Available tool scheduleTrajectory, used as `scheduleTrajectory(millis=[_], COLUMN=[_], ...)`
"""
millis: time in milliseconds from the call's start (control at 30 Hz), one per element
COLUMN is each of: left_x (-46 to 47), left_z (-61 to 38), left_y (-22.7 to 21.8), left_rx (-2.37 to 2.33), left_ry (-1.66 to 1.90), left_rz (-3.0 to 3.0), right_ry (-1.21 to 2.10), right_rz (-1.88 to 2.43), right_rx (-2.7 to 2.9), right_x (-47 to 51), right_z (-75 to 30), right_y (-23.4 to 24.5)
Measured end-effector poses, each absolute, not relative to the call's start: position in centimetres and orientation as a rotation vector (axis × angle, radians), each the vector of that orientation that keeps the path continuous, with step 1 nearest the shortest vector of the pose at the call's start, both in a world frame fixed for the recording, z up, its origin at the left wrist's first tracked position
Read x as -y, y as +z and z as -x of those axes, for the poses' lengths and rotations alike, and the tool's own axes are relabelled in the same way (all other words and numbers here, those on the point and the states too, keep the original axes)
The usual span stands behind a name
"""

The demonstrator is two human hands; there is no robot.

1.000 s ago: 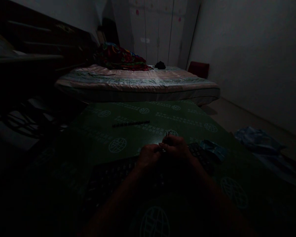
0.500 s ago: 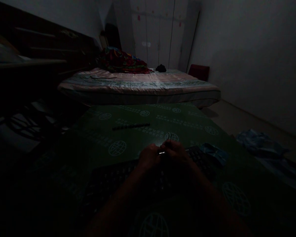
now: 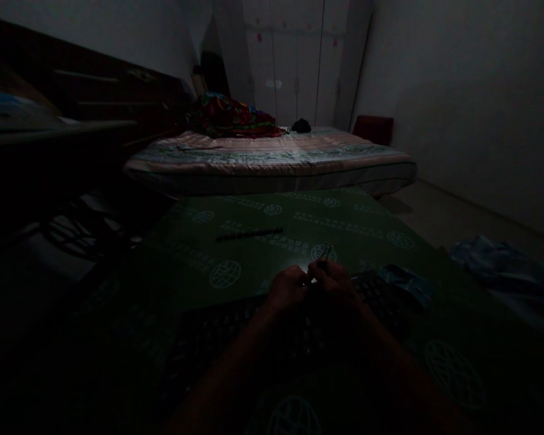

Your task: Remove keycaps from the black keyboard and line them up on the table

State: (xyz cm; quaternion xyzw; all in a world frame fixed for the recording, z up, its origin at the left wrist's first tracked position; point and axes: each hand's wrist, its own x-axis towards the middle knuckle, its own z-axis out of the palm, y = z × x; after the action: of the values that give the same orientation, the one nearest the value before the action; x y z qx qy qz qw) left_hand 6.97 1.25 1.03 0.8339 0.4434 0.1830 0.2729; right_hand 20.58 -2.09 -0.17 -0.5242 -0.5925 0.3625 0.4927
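My left hand (image 3: 289,285) is closed, its fingertips pinched near a small shiny spot; what they hold is too dark to make out. Right beside it, almost touching, my right hand (image 3: 338,281) is closed around a thin two-pronged wire tool (image 3: 329,251), which looks like a keycap puller, its prongs pointing up and away. Both hands hover over a black keyboard (image 3: 217,323) that lies on the green table; my forearms cover its middle. Beyond the hands lies a narrow dark strip (image 3: 249,234), seemingly a row of small dark pieces.
The green table (image 3: 181,254) bears white globe prints. A crumpled bluish packet (image 3: 408,284) lies by the keyboard's right end. Past the table stands a bed (image 3: 272,166) with a red blanket (image 3: 238,118). Bluish cloth (image 3: 498,260) lies at the right. The room is very dark.
The view has turned slightly left, so everything sits a little farther right. The wire prongs show more clearly above my right hand, and the glint between my hands is smaller.
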Motion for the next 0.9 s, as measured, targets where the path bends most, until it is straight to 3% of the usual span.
scheduleTrajectory(millis=[333, 633, 900], left_x=[-0.6, -0.1, 0.3], left_z=[-6.8, -5.8, -5.0], left_y=[0.7, 4.5, 4.1], left_rx=[-1.082, -1.088, -1.026], left_ry=[0.555, 0.695, 0.666], left_rz=[-2.407, -1.594, -1.182], right_ry=[0.953, 0.891, 0.914], right_rz=[1.157, 1.054, 0.988], right_rx=[1.213, 1.343, 1.284], right_x=[2.1, 2.5, 2.8], right_z=[-20.6, -20.7, -20.0], right_y=[0.3, 2.8, 2.9])
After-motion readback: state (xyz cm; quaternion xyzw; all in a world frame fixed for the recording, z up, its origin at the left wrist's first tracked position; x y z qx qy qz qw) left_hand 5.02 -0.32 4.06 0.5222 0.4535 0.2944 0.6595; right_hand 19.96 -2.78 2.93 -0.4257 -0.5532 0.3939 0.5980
